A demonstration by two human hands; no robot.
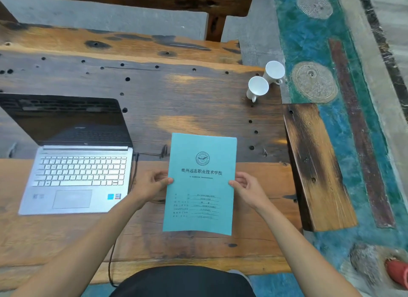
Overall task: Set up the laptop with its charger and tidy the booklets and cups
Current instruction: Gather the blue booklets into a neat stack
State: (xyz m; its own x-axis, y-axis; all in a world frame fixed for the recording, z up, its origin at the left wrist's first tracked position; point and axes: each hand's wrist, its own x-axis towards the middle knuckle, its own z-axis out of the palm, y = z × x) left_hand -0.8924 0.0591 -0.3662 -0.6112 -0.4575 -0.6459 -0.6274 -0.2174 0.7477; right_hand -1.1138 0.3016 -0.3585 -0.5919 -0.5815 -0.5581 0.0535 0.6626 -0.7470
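A light-blue booklet (199, 186) with printed black characters is held upright just above the wooden table (176, 102), in front of me. My left hand (152, 185) pinches its left edge and my right hand (247, 186) pinches its right edge. The open silver laptop (77, 175) sits at the left with a dark screen. A black charger cable (134, 170) runs from its right side down over the table's front edge. Two white cups (257, 89) (274, 72) stand side by side at the table's far right corner.
A short wooden bench plank (315, 164) lies right of the table over a teal patterned floor. A dark wooden beam (154, 0) crosses the far side. A red shoe (397, 274) shows at the lower right. My dark-clothed lap (183, 281) is below the table edge.
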